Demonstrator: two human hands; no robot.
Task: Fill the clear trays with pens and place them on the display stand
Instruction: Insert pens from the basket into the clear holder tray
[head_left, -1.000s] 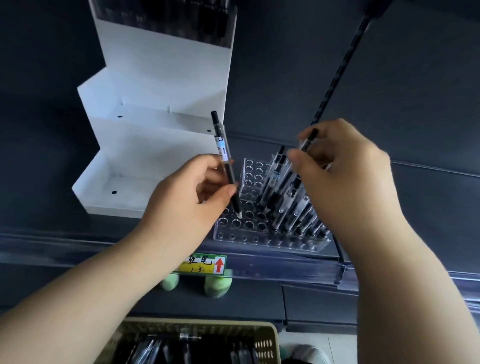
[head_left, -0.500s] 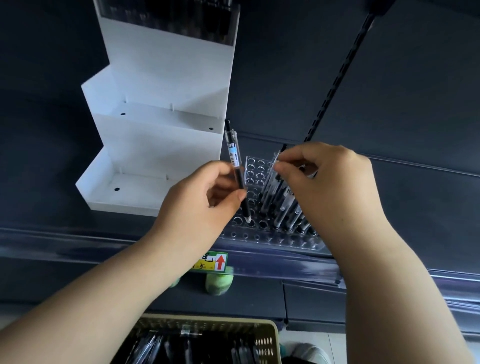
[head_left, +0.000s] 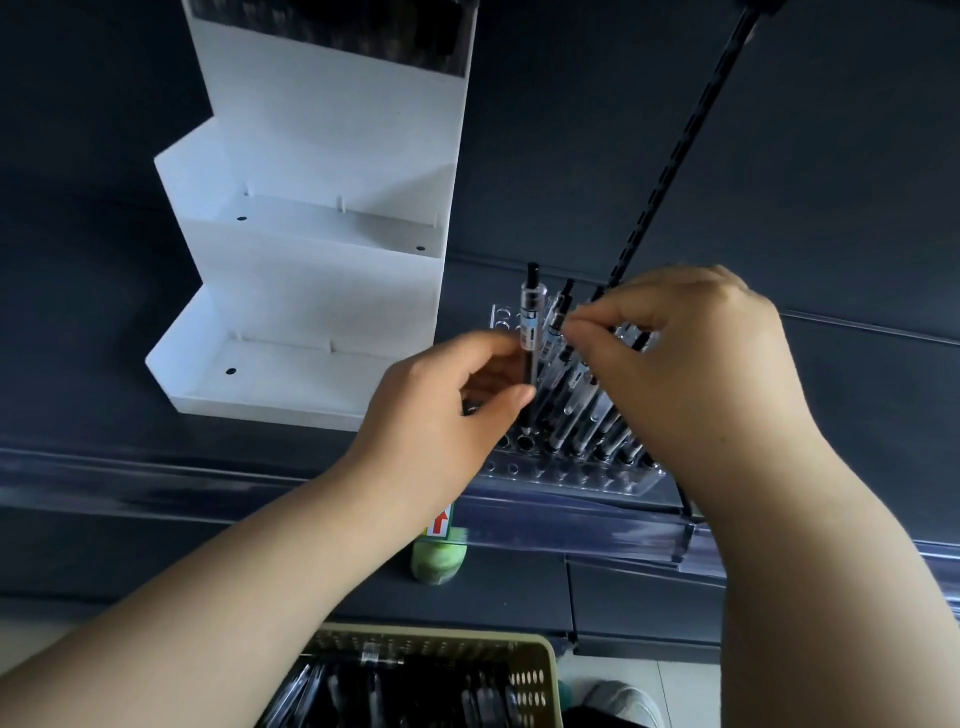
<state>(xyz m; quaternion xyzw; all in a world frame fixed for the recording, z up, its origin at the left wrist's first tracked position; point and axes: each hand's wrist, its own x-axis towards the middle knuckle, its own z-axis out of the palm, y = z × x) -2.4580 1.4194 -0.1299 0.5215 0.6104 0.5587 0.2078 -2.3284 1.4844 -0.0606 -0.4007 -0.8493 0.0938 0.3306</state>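
A clear tray (head_left: 566, 475) with rows of round holes sits on the dark shelf, several black pens (head_left: 576, 410) leaning in its right half. My left hand (head_left: 447, 410) pinches one clear-barrelled black pen (head_left: 531, 322) upright, its tip just above a hole at the tray's left side. My right hand (head_left: 691, 374) pinches the top of a pen standing in the tray and covers the tray's right part. The white stepped display stand (head_left: 322, 291) stands to the left, its two lower steps bare.
A beige slotted basket (head_left: 540, 675) with more pens sits low in front of me. A shelf price rail (head_left: 571, 525) with a yellow-green label runs along the shelf edge. A black slotted upright (head_left: 680, 150) rises behind the tray. A green object (head_left: 439, 558) lies below the rail.
My left hand carried its pen rightward and down to the tray's holes. My right hand lowered onto the pens standing in the tray.
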